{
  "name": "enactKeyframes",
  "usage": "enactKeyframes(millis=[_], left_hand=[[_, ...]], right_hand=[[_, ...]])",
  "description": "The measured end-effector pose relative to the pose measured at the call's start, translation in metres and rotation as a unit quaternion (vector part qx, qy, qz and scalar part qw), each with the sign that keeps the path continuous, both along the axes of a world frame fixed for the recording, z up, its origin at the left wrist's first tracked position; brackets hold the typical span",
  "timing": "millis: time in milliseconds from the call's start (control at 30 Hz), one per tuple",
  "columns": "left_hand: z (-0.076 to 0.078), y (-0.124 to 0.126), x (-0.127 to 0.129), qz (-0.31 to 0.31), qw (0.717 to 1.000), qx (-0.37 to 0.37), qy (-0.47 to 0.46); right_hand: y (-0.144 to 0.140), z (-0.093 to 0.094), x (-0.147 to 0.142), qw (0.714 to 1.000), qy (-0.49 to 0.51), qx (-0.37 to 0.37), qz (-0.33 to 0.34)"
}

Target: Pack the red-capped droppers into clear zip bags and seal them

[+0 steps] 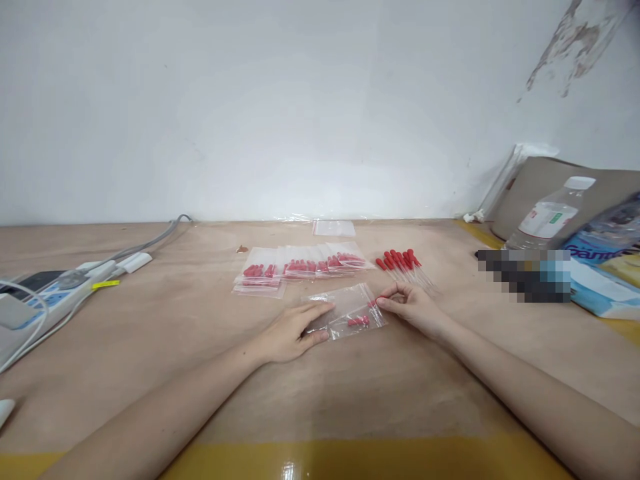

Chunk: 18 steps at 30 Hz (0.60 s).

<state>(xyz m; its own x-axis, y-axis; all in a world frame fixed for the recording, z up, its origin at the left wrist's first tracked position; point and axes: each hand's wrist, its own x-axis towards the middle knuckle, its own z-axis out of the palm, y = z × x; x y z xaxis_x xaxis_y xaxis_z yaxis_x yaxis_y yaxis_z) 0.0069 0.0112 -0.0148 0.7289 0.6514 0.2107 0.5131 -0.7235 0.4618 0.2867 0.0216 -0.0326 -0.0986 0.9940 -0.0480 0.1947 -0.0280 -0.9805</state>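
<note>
A clear zip bag lies flat on the table, with red-bulbed droppers inside it. My left hand rests across the bag's left end, thumb and fingers spread apart and touching the plastic. At the bag's right end, my right hand is closed in a pinch on the red bulb of a dropper, whose thin tube runs into the bag. Just behind that hand lies a bunch of loose droppers with red bulbs and clear tubes. How far the pinched bulb is inside the bag I cannot tell.
Filled bags overlap in a row behind my hands. A flat pale bag lies by the wall. On the left is a power strip with cables. A plastic bottle and a blue-and-white pack stand right, near a blurred patch.
</note>
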Motion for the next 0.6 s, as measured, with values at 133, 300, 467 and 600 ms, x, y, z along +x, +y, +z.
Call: enactKeyframes(millis=[133,300,467,600], left_hand=[[0.0,0.0,0.001,0.003,1.0,0.004,0.001],[0.002,-0.001,0.001,0.002,1.0,0.0,0.013],[0.003,-0.002,0.002,0.002,1.0,-0.001,0.008],[0.003,-0.002,0.002,0.003,1.0,-0.001,0.011]], right_hand=[[0.002,0.0,-0.008,0.997,-0.058,0.05,-0.001],[-0.004,0.01,-0.014,0.988,-0.089,0.069,0.105],[-0.009,0.014,-0.014,0.958,-0.228,0.149,0.092],[-0.006,0.006,-0.014,0.942,-0.269,0.198,0.04]])
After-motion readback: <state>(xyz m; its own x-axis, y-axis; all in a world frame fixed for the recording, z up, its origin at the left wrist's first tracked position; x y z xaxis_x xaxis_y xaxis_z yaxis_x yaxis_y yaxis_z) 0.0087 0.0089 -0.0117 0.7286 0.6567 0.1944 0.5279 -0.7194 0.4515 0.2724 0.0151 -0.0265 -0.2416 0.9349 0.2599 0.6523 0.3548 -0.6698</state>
